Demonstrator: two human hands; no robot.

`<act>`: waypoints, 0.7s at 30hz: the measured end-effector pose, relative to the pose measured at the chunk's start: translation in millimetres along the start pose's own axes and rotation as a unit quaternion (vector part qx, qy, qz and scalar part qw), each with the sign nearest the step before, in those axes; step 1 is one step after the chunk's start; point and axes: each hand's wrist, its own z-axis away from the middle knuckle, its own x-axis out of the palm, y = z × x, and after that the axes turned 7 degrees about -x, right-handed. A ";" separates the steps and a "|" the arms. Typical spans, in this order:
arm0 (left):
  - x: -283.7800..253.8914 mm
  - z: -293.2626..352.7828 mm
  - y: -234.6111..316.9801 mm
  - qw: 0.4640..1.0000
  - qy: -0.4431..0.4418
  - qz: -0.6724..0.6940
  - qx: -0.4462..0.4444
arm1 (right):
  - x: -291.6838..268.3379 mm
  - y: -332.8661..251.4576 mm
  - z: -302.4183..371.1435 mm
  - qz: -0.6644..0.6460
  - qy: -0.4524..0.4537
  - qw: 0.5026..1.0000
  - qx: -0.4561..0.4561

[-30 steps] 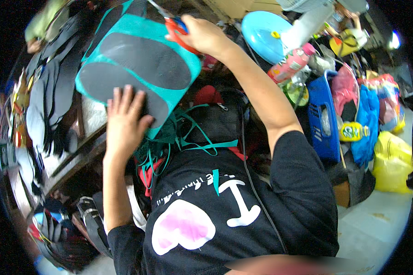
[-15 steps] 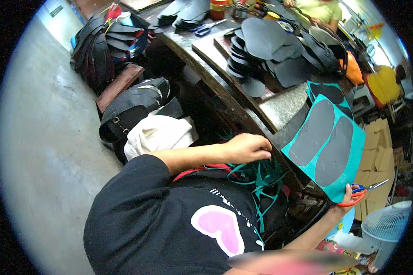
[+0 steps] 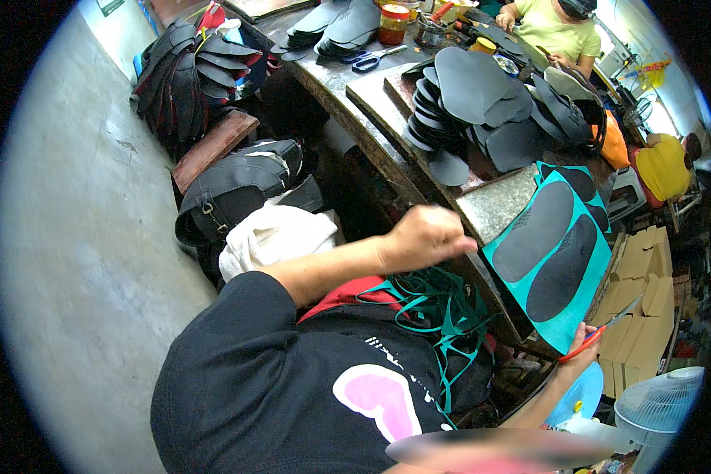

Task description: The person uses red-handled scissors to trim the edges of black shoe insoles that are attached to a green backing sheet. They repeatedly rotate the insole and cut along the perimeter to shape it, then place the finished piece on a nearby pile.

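A person in a black T-shirt sits at a cluttered workbench, the shirt printed with a pink heart edged in white at bottom centre and, above it, a row of small white lettering broken by folds. At right of frame, a green sheet bearing two dark sole shapes slants across the bench corner. The right hand grasps red-handled scissors, blades up and to the right, at the sheet's lower edge; whether its fingers also pinch the sheet cannot be told. The left hand, slightly blurred, is curled into a loose fist near centre, above green offcuts. Black soles are piled at upper right of centre. At upper left, a small green wall sign carries pale marks too small to read.
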 end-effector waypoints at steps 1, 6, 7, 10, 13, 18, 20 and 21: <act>-11.6 -11.8 -6.3 0.998 0.062 -0.011 0.026 | -4.2 -3.1 2.4 -0.075 0.012 0.996 0.055; -100.4 -100.6 -68.9 0.961 0.259 -0.089 -0.031 | -20.9 -18.6 21.7 -0.165 0.040 0.972 0.161; -120.7 -125.0 -91.8 0.963 0.248 -0.055 -0.088 | -23.9 -22.5 24.8 -0.160 0.045 0.973 0.162; -160.1 -165.6 -168.3 0.946 0.172 -0.072 -0.265 | -30.0 -35.0 31.6 -0.185 0.049 0.965 0.179; -182.2 -180.6 -226.7 0.891 0.004 -0.025 -0.453 | -31.9 -46.8 35.7 -0.174 0.049 0.964 0.193; -156.8 -190.1 -174.8 0.894 0.174 -0.363 -0.196 | -37.9 -59.7 40.8 -0.202 0.006 0.959 0.199; -123.2 -175.4 -111.2 0.980 0.103 -0.026 -0.168 | -38.5 -64.4 40.6 -0.194 -0.010 0.956 0.222; -92.3 -160.1 -80.0 0.952 0.215 -0.216 -0.032 | -38.5 -67.3 40.3 -0.172 -0.012 0.955 0.240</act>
